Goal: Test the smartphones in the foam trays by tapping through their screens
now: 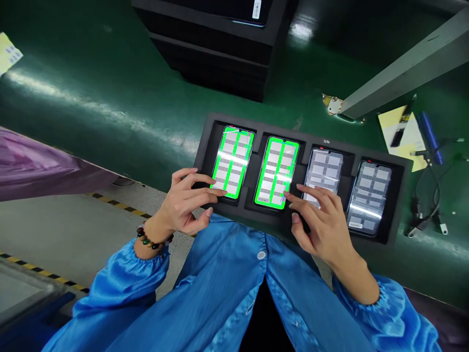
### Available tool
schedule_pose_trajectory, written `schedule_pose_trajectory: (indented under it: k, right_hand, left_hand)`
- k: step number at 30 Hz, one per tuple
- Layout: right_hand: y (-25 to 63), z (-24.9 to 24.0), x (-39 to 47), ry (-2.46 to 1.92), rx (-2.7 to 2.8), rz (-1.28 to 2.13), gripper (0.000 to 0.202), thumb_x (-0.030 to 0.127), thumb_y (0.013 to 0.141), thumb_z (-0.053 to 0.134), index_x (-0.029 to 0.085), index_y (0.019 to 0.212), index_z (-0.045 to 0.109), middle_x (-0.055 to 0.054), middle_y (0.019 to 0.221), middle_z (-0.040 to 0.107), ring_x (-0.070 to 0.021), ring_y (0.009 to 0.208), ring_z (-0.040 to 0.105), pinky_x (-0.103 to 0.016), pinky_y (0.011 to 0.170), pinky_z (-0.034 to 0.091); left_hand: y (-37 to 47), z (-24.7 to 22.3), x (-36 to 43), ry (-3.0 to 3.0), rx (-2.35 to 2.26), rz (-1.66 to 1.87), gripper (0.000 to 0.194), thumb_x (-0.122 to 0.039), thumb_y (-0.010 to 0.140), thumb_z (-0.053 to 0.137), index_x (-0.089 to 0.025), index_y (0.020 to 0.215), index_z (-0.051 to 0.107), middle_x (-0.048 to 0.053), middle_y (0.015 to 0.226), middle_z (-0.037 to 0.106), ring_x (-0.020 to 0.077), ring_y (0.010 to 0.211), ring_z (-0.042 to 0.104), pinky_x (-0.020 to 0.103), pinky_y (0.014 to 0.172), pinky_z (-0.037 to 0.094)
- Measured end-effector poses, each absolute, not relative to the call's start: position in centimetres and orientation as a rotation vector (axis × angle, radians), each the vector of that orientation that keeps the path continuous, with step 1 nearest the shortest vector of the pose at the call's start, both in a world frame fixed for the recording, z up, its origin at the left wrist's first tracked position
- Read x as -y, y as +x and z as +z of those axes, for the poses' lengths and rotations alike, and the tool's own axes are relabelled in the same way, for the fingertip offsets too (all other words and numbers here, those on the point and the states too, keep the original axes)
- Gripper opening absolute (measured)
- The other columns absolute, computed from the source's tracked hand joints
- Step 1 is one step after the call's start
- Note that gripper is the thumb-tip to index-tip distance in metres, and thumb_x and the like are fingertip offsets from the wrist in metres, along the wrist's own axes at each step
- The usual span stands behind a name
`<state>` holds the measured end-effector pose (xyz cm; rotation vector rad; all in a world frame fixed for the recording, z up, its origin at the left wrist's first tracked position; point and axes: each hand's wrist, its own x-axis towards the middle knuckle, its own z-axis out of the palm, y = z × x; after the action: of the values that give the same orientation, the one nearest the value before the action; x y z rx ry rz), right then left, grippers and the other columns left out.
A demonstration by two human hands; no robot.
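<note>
A black foam tray (252, 211) at the table's front edge holds several phones in a row. The leftmost phone (234, 161) and the second phone (277, 171) show green areas around pale blocks. Greyish block patterns show on the third phone (324, 168) and the rightmost phone (370, 195). My left hand (190, 200), fingers apart and holding nothing, has fingertips at the lower part of the leftmost phone. My right hand (320, 217) is also spread and holds nothing; its index fingertip is at the second phone's lower right, and the hand partly covers the third phone.
Behind the tray stands a stack of black foam trays (220, 49) with a phone on top. A grey metal post (403, 63) rises at the right. Beyond the tray's right end lie yellow paper (394, 124), a black pen, a blue marker (429, 134) and cables (434, 195).
</note>
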<state>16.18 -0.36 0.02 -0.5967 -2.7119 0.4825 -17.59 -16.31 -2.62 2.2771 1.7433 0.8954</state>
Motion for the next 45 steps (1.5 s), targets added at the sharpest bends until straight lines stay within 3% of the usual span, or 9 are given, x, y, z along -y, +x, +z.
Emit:
schedule_pose_trajectory:
  k: [6,12,18,25,29,33,40,45]
  right_hand:
    - [16.2,1.1,4.3,-0.706,2.758,0.514,0.018,0.012,0.1,0.063,0.02,0.117,0.065,-0.003,0.132,0.083,-0.032,0.135,0.07,-0.051,0.118,0.047]
    - [15.2,0.7,3.9,-0.868,2.679,0.393,0.029,0.008,0.097,0.064,0.022,0.122,0.063,-0.003,0.132,0.083,-0.0351,0.137,0.068,-0.054,0.116,0.047]
    - [12.3,-0.3,3.4,-0.714,2.67,0.515,0.034,0.009,0.097,0.062,0.023,0.128,0.064,-0.004,0.136,0.081,-0.035,0.138,0.066,-0.053,0.115,0.049]
    - [13.3,-0.3,3.0,-0.732,2.666,0.528,0.039,0.008,0.097,0.061,0.024,0.133,0.066,-0.004,0.126,0.084,-0.0321,0.139,0.067,-0.052,0.12,0.046]
    - [15.2,0.0,2.7,-0.837,2.635,0.488,0.039,0.006,0.094,0.063,0.025,0.128,0.066,-0.003,0.126,0.084,-0.0337,0.138,0.068,-0.055,0.121,0.045]
    - [14.2,-0.4,2.5,-0.874,2.618,0.49,0.043,0.007,0.094,0.062,0.027,0.132,0.065,-0.005,0.133,0.082,-0.0359,0.141,0.066,-0.056,0.118,0.046]
    - [10.2,-0.9,1.8,-0.732,2.709,0.614,0.037,0.01,0.1,0.058,0.025,0.133,0.062,-0.006,0.148,0.075,-0.037,0.15,0.056,-0.057,0.122,0.044]
    - [12.1,-0.6,1.2,-0.772,2.685,0.563,0.041,0.009,0.099,0.058,0.026,0.136,0.064,-0.004,0.136,0.081,-0.0348,0.147,0.061,-0.058,0.125,0.042]
  left_hand:
    - [-17.5,-2.9,16.1,2.282,-1.741,0.919,0.014,-0.028,0.091,0.059,-0.029,0.101,0.07,-0.004,0.107,0.088,0.0285,0.105,0.079,0.056,0.114,0.042]
    - [-18.1,-2.9,16.1,2.338,-1.88,0.9,0.013,-0.024,0.093,0.06,-0.027,0.102,0.069,-0.002,0.108,0.087,0.03,0.107,0.078,0.057,0.109,0.041]
    - [-17.7,-2.6,16.5,2.342,-2.054,0.869,0.009,-0.023,0.093,0.062,-0.026,0.099,0.068,-0.002,0.107,0.087,0.0308,0.108,0.078,0.058,0.108,0.04]
    - [-14.7,-1.9,14.8,2.334,-1.882,0.767,0.027,-0.028,0.094,0.06,-0.029,0.117,0.073,-0.005,0.127,0.085,0.0299,0.118,0.075,0.055,0.115,0.042]
    - [-15.5,-1.7,15.1,2.322,-1.867,0.736,0.025,-0.028,0.094,0.061,-0.03,0.116,0.073,-0.004,0.127,0.085,0.0309,0.12,0.074,0.056,0.116,0.041]
    - [-17.0,-1.8,15.9,2.259,-2.067,0.763,0.018,-0.025,0.094,0.061,-0.028,0.11,0.07,-0.003,0.119,0.087,0.0324,0.117,0.075,0.057,0.114,0.038]
    - [-16.2,-1.9,14.4,2.217,-2.111,0.705,0.021,-0.027,0.096,0.06,-0.028,0.116,0.069,-0.002,0.129,0.084,0.0338,0.125,0.072,0.058,0.119,0.035]
    - [-15.5,-1.7,13.1,2.311,-1.897,0.682,0.026,-0.029,0.096,0.062,-0.028,0.121,0.069,-0.002,0.135,0.082,0.0322,0.127,0.071,0.055,0.123,0.035]
